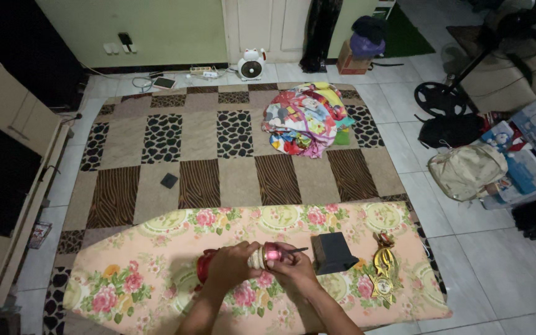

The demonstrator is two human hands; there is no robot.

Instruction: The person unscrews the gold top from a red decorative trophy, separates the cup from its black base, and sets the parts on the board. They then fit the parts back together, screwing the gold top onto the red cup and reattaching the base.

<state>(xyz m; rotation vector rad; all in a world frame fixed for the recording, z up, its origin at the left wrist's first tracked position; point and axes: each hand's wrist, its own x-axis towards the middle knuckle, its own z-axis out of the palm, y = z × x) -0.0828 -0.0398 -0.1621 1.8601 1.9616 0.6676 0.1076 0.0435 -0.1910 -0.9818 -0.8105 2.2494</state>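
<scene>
Both my hands meet over a floral-covered ironing board [156, 260]. My left hand [231, 268] wraps around a red bottle-like object [205, 265] that lies on its side. My right hand [293, 268] grips the object's pale neck and pink cap end [269, 253], with a thin dark stick poking out to the right. A small dark block [333, 252] stands just right of my right hand. Further right lies a gold ornament [384, 273] with a ribbon.
A patchwork animal-print rug [231, 149] covers the floor beyond the board, with a heap of colourful cloth [305, 118] and a small dark square [169, 180] on it. A beige backpack [466, 170], boxes and a fan base stand at right; a cabinet [7, 174] at left.
</scene>
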